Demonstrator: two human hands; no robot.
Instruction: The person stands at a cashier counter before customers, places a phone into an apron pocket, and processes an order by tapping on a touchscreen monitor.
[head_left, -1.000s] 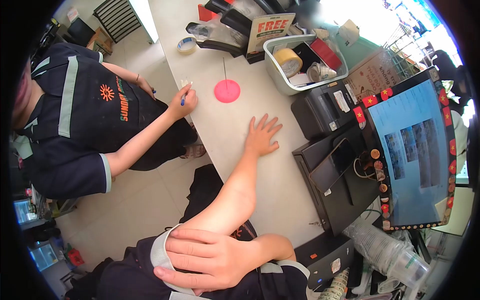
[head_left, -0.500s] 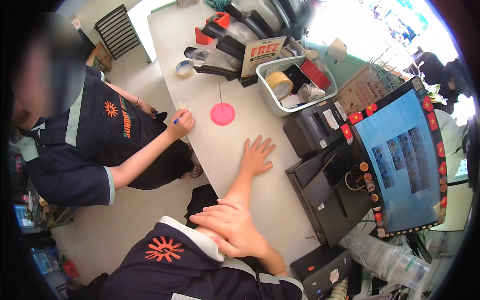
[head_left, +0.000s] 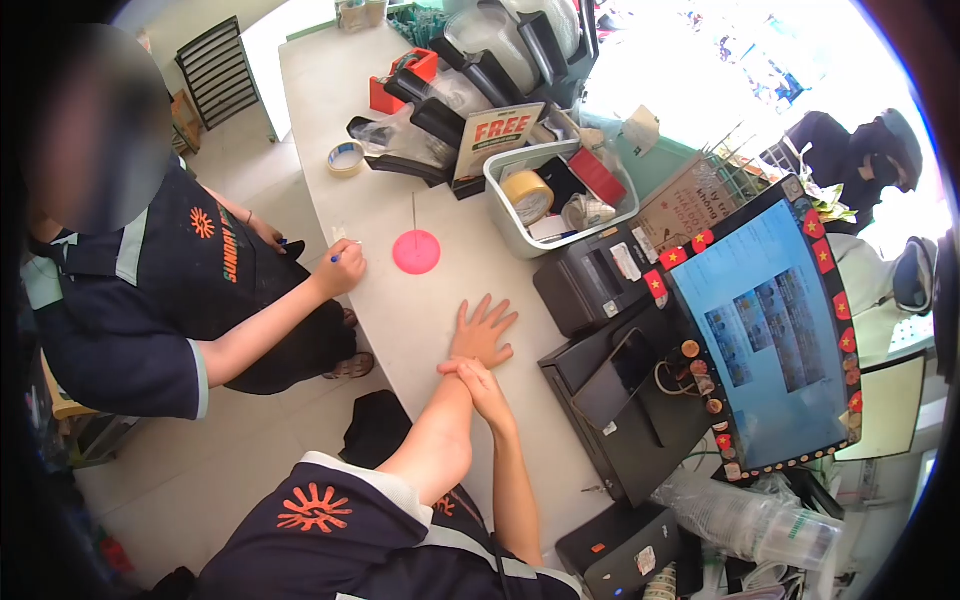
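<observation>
My left hand (head_left: 482,336) lies flat on the white counter (head_left: 440,395), palm down with fingers spread, holding nothing. My right hand (head_left: 483,392) is wrapped around my left wrist, its thumb and fingers across the forearm just behind the left hand. Beyond my left hand stands a spike (head_left: 414,215) on a round pink base (head_left: 416,252). To the left of it, a co-worker's hand (head_left: 344,266) grips a blue pen at the counter's edge, beside a small piece of paper (head_left: 340,236).
A roll of tape (head_left: 346,158) lies near the far edge. A pale basket (head_left: 505,222) holds tape rolls. Along the right stand a black printer (head_left: 580,285), a phone (head_left: 612,380) on a black box, a monitor (head_left: 770,330) and stacked plastic cups (head_left: 750,525).
My right hand has slid from my left upper arm down to the wrist. My left hand stays flat on the counter. The view has shifted slightly.
</observation>
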